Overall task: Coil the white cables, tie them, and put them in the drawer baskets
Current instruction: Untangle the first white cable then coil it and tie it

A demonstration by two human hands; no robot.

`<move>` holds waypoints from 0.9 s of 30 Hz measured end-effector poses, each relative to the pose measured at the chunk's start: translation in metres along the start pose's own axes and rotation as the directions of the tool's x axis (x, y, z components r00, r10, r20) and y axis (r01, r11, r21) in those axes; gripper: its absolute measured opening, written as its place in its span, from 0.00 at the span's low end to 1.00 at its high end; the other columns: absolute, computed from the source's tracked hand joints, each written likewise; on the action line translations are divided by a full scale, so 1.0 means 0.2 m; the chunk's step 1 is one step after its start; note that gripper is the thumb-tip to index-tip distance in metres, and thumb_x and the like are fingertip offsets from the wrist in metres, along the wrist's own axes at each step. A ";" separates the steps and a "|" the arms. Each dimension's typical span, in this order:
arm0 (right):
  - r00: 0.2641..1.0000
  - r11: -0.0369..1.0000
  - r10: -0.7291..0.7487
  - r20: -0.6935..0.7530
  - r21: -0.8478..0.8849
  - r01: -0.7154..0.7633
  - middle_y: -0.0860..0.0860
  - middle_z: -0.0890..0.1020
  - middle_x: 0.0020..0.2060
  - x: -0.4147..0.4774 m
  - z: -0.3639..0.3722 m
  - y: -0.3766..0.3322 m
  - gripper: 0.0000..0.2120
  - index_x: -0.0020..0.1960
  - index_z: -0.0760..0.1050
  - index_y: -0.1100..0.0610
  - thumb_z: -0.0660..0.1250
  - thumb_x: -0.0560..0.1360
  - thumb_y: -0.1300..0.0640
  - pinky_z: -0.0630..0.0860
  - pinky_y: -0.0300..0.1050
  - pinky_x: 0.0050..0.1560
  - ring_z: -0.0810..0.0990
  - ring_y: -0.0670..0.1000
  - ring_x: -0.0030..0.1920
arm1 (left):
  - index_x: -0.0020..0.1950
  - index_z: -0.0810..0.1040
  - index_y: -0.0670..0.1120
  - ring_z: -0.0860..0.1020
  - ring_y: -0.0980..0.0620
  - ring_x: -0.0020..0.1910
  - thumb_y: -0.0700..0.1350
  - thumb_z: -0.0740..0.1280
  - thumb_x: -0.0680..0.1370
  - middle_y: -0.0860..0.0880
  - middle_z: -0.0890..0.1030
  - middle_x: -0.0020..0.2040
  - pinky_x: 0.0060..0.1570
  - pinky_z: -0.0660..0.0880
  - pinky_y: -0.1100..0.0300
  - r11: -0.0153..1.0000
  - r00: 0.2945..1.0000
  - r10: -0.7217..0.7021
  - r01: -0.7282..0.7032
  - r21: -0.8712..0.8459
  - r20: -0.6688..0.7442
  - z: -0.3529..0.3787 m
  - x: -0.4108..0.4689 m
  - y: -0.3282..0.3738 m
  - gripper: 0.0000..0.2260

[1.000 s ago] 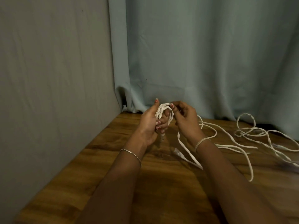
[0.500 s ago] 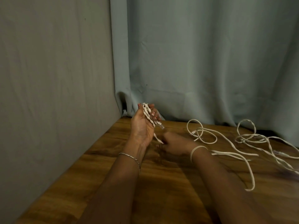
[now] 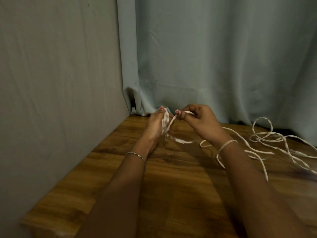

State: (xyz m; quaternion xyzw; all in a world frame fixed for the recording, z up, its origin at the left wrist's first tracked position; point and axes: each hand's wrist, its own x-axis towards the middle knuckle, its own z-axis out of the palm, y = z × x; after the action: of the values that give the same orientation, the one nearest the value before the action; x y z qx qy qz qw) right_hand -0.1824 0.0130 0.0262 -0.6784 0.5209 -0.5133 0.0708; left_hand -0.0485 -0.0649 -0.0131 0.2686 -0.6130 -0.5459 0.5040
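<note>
You're mid-coil: your left hand [image 3: 155, 124] grips the small bundle of white cable [image 3: 165, 123] above the tabletop [image 3: 180, 177], while your right hand [image 3: 197, 119] pinches the feeding strand. Next, likely lay that strand over the bundle, drawing slack from the loose cable [image 3: 262, 136] to your right.

No readable text, labels, brands or numbers anywhere in the head view (cable, table and curtain all unmarked as far as the dim frame shows).

Half-coiled white cable [image 3: 165, 124], tail trailing tabletop
</note>
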 end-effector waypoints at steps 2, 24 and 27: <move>0.999 0.999 -0.012 -0.052 0.039 0.014 0.58 0.83 0.36 0.00 0.02 0.02 0.09 0.41 0.81 0.62 0.71 0.74 0.56 0.74 0.44 0.39 0.78 0.47 0.37 | 0.51 0.76 0.37 0.72 0.51 0.25 0.55 0.51 0.84 0.48 0.75 0.29 0.25 0.68 0.62 0.996 0.992 -0.019 0.009 0.083 0.122 0.04 -0.03 0.00 0.23; 0.979 0.928 0.180 -0.093 0.347 -0.137 0.55 0.74 0.29 -0.01 0.03 0.16 0.08 0.46 0.82 0.56 0.65 0.78 0.55 0.63 0.39 0.28 0.66 0.44 0.26 | 0.35 0.71 0.43 0.61 0.58 0.14 0.58 0.58 0.78 0.53 0.62 0.17 0.18 0.58 0.66 0.870 0.816 -0.097 0.348 -0.351 0.570 0.06 -0.07 0.07 0.21; 0.984 0.949 0.177 0.007 0.266 -0.172 0.40 0.76 0.23 -0.02 0.05 0.21 0.10 0.58 0.77 0.62 0.61 0.80 0.64 0.66 0.29 0.27 0.69 0.38 0.23 | 0.34 0.72 0.43 0.61 0.58 0.15 0.56 0.56 0.80 0.53 0.62 0.17 0.17 0.58 0.66 0.787 0.872 -0.063 0.342 -0.514 0.485 0.05 -0.04 0.06 0.21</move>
State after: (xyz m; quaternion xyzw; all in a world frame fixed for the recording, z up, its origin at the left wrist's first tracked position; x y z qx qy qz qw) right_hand -0.2000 -0.0077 -0.0065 -0.6097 0.5059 -0.5760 0.2016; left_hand -0.0526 -0.0496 -0.0028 0.0351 -0.4795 -0.8059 0.3455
